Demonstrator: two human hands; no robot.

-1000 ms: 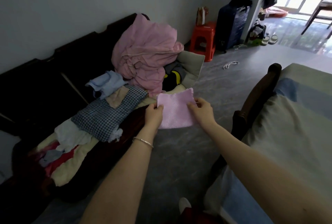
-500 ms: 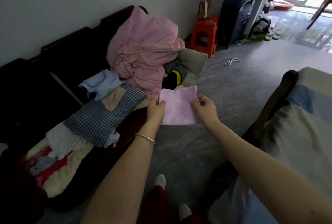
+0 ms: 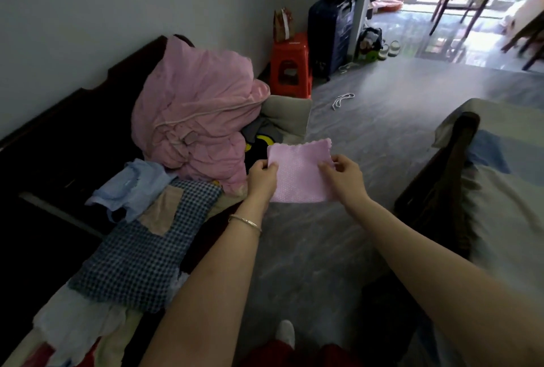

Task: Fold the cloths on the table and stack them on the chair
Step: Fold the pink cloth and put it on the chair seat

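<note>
- Pink cloth (image 3: 300, 174) is held flat in the air, pinched at its left edge by the left hand (image 3: 263, 179).
- Its right edge is pinched by the right hand (image 3: 343, 177).

No legible text, label, brand name, number or sign appears in the head view. The paper bag (image 3: 283, 24) standing on the red stool (image 3: 290, 64) carries a pale marking on its front, too small and blurred to read. The dark garment (image 3: 259, 146) beside the pink bundle shows a yellow printed shape, not decipherable as lettering.
</note>
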